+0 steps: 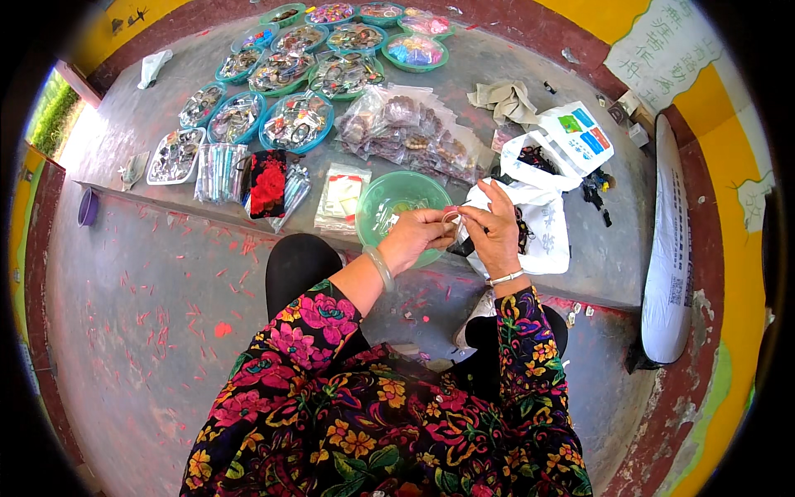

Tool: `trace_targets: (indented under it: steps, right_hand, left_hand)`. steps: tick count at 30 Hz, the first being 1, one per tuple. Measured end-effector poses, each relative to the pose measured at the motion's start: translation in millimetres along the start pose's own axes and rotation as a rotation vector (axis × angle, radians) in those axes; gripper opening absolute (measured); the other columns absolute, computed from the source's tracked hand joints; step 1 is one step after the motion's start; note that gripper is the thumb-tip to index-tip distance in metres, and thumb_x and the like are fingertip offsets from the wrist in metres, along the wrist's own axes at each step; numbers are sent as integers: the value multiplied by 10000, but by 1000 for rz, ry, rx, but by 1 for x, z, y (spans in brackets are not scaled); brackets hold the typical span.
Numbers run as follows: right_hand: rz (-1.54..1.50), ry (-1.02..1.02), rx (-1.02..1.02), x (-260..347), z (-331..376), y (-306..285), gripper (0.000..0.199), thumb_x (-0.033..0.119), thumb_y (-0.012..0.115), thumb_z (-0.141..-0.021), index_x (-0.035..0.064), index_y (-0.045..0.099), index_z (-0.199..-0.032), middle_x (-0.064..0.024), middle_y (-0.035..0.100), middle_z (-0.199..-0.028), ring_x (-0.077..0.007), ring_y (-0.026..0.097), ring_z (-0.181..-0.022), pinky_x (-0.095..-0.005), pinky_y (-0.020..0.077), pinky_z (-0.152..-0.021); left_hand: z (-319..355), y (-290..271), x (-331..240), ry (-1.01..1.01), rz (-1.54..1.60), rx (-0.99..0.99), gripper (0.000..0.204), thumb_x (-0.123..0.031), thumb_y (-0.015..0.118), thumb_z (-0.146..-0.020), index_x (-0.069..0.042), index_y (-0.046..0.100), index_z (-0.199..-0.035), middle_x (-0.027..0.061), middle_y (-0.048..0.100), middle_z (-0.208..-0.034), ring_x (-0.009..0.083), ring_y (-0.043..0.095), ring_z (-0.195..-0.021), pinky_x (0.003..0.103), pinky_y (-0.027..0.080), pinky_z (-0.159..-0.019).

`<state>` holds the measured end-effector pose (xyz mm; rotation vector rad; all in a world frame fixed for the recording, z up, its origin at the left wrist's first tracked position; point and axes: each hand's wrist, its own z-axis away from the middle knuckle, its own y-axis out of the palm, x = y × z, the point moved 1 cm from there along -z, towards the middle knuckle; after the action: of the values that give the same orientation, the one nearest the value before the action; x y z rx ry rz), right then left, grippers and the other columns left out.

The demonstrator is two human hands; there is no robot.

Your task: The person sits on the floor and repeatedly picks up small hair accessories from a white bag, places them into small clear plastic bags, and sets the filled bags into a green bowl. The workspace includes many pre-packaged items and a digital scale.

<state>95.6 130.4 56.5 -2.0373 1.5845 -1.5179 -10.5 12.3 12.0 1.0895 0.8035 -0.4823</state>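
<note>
though both hands (455, 228) pinch it, the small item (451, 217) stays indistinct.

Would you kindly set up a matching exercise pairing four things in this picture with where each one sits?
Things:
1. small ring-shaped piece
2. green bowl
3. purple cup
4. long white sack

Places:
A. at the far left, below the ledge
B. pinched between left hand and right hand
C. standing along the right-hand wall
D. on the ledge, just left of the hands

Pairs: 1-B, 2-D, 3-A, 4-C
</note>
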Motion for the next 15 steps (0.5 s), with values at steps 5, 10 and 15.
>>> trace_targets:
  steps: [5,10,15]
  right_hand:
    - [83,-55,13,2,-1,-1,199,63,659,-681,130,691,-866,-122,510,-1183,-316,394,-1179,-378,345,-948]
    - [98,-65,-20,6,-2,-3,184,60,647,-689,124,694,-855,-119,515,-1177,-310,390,-1184,-370,359,-938]
    - [143,-127,20,9,-2,-4,194,53,636,-690,132,698,-856,-118,516,-1176,-305,390,-1186,-360,367,-936]
  left_hand:
    - [3,2,-3,-2,0,12,276,-57,528,-857,36,526,-1117,68,591,-949,125,592,-806,236,508,-734]
    - [5,9,-6,-13,53,-57,186,-44,504,-866,57,557,-1012,51,559,-825,101,525,-666,199,436,-608]
    - [7,11,-8,-33,53,-59,204,-50,513,-864,53,552,-1036,63,575,-867,113,562,-714,218,480,-657]
